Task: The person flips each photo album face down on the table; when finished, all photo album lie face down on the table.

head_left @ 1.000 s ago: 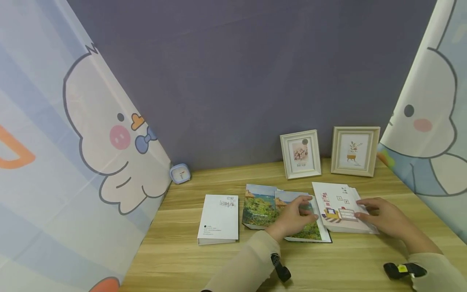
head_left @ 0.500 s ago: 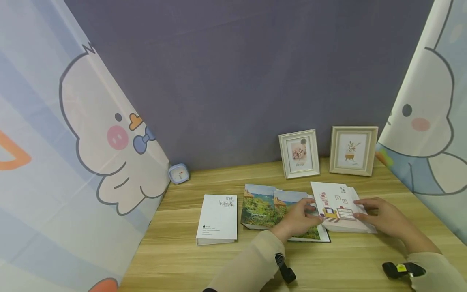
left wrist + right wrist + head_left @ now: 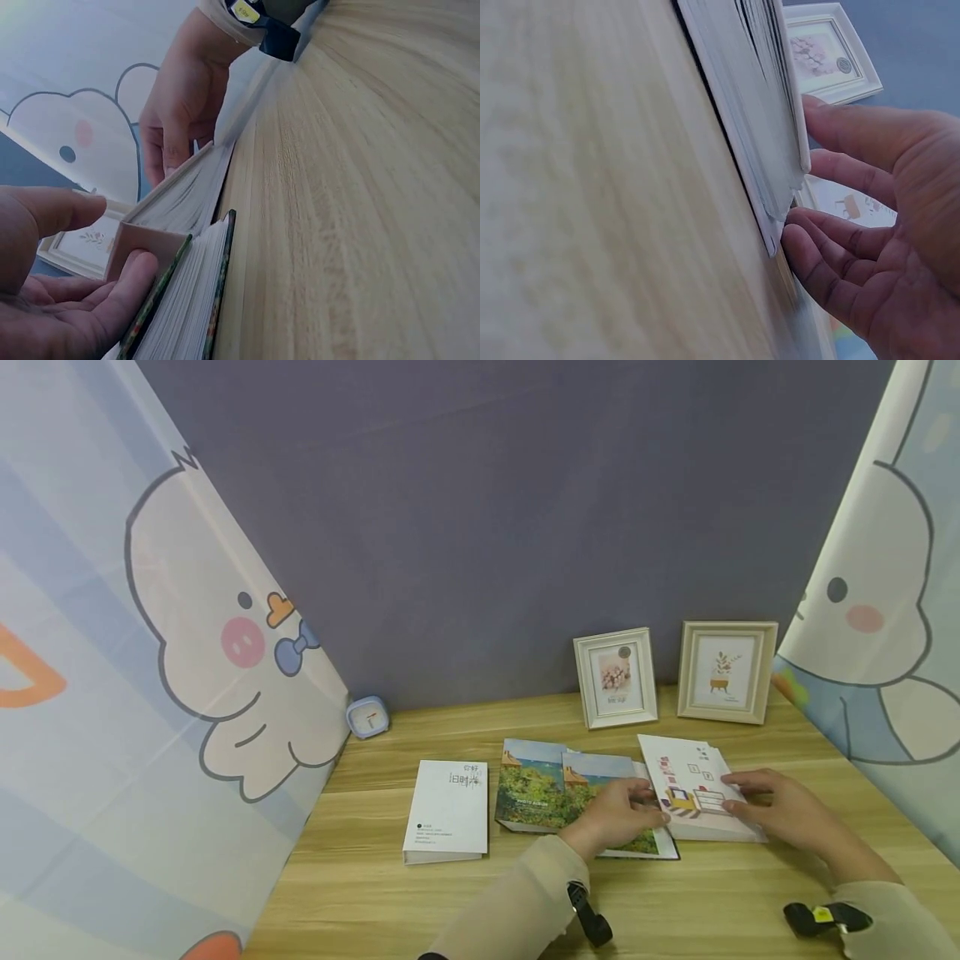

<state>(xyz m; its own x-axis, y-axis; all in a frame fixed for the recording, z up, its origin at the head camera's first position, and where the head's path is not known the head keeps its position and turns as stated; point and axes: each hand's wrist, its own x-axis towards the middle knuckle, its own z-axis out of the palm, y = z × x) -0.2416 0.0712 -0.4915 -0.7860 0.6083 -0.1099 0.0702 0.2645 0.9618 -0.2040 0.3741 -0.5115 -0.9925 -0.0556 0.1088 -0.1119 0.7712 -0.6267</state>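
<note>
A thick white photo album (image 3: 690, 789) with a drawn room on its cover lies at the right, partly over the stacked books beside it. My right hand (image 3: 780, 810) grips its right edge; in the right wrist view the thumb (image 3: 847, 124) is on the cover's edge and the other fingers are at the page side. My left hand (image 3: 615, 814) is over a green landscape album (image 3: 592, 766); its fingertips touch the white album's spine (image 3: 142, 241), while the left thumb (image 3: 71, 210) stands off it. A second landscape album (image 3: 528, 785) lies to the left, partly under the first.
Another white album (image 3: 447, 810) lies apart at the left of the wooden table (image 3: 360, 893). A small blue clock (image 3: 367, 717) stands at the back left. Two picture frames, one smaller (image 3: 617, 678) and one larger (image 3: 727, 672), stand at the back right.
My left hand has moved right, off the landscape album's cover to the white album's spine. The right hand and the white album's right edge have shifted slightly left.
</note>
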